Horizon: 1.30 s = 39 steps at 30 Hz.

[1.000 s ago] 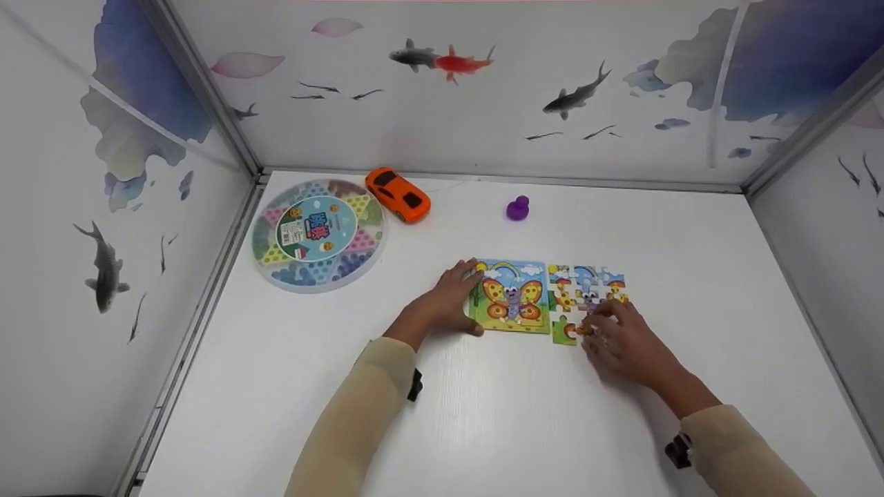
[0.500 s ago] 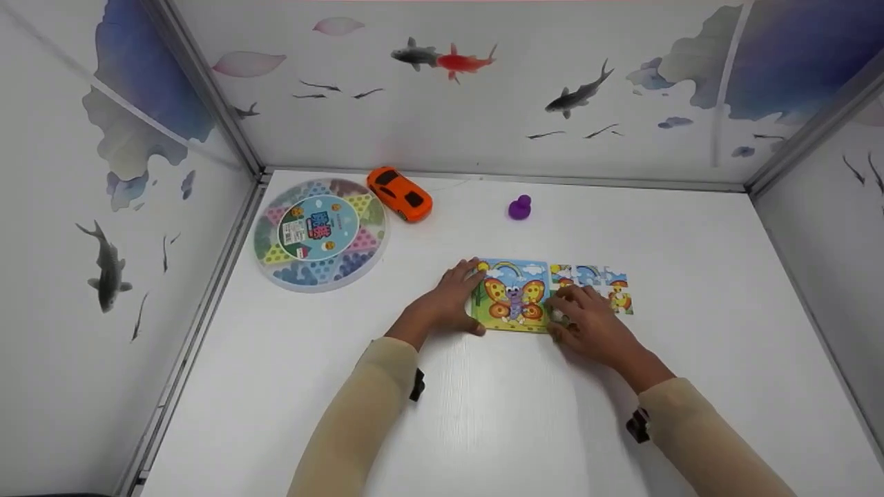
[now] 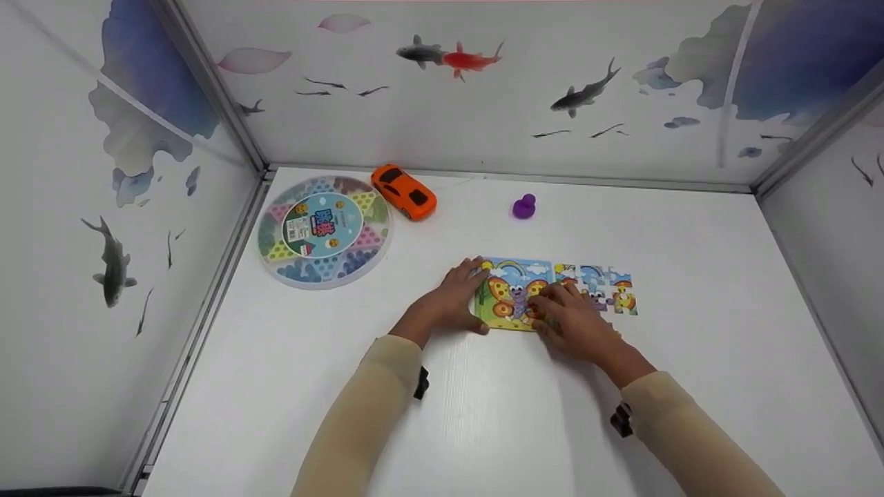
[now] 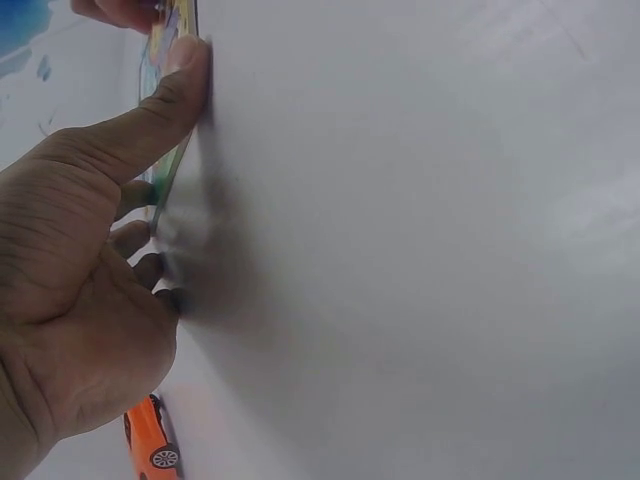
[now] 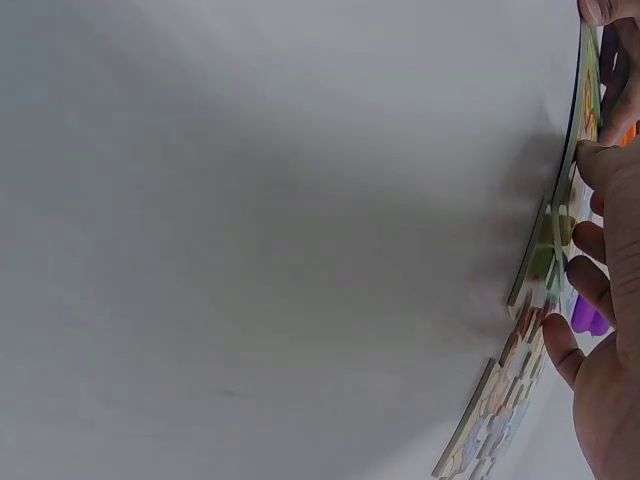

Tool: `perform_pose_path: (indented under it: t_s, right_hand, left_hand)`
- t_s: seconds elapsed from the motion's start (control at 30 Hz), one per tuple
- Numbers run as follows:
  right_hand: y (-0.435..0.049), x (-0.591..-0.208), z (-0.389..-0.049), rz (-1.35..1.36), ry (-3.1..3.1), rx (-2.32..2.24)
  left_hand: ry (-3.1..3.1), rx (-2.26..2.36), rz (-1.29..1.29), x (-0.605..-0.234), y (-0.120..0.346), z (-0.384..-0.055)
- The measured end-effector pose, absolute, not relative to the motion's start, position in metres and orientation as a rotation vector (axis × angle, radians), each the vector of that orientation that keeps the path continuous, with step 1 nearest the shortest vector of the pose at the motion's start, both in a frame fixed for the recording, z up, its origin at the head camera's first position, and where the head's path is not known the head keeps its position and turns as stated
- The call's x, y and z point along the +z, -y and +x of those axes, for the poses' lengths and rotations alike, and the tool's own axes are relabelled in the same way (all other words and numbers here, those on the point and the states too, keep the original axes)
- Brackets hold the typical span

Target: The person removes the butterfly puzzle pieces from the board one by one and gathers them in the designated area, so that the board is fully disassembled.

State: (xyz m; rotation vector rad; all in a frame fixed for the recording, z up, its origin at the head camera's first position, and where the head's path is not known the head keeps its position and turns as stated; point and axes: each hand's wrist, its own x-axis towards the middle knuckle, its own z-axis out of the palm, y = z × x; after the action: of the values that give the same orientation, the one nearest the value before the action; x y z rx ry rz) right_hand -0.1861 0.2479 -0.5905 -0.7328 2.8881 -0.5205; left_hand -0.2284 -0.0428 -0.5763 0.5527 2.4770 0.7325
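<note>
A square puzzle board (image 3: pixel 507 276) with a butterfly picture lies flat on the white table. My left hand (image 3: pixel 452 298) holds its left side, with the thumb at the near edge and the fingers at the far left corner. In the left wrist view, that thumb (image 4: pixel 165 110) lies along the board's edge. Over the board's lower right part, my right hand (image 3: pixel 579 326) bends its fingertips together and seems to pinch a puzzle piece, mostly hidden by the fingers. Several loose puzzle pieces (image 3: pixel 624 301) lie beside the board on the right, partly covered by that hand.
A round Chinese checkers set (image 3: pixel 324 269) lies at the far left. Touching or close beside it is an orange toy car (image 3: pixel 405 193). A small purple duck-shaped toy (image 3: pixel 525 206) stands behind the board. Walls with painted fish enclose the table's back and sides.
My right hand has moved left from the loose puzzle pieces onto the right part of the board. The left hand has stayed at the board's left side.
</note>
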Motion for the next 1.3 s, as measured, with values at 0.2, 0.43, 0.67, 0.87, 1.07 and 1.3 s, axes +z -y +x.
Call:
perform_pose_path:
  t_s: [0.2, 0.43, 0.67, 0.87, 1.07, 1.3]
  right_hand:
    - [-0.248, -0.587, -0.188, -0.77, -2.894, -0.515]
    - [-0.244, -0.585, -0.19, -0.775, -2.876, -0.516]
    - [-0.239, -0.582, -0.191, -0.734, -2.855, -0.492]
    - [-0.237, -0.581, -0.191, -0.754, -2.872, -0.477]
    - [-0.235, -0.579, -0.192, -0.772, -2.873, -0.479]
    - [-0.232, -0.575, -0.192, -0.757, -2.815, -0.522]
  left_hand:
    - [-2.47, 0.727, 0.567, -0.574, 0.041, -0.23]
    - [-2.469, 0.732, 0.567, -0.573, 0.042, -0.229]
    - [-2.463, 0.735, 0.576, -0.576, 0.043, -0.229]
    - [-2.47, 0.723, 0.585, -0.576, 0.044, -0.23]
    - [-2.476, 0.713, 0.586, -0.579, 0.044, -0.231]
    - [-2.469, 0.721, 0.576, -0.576, 0.044, -0.23]
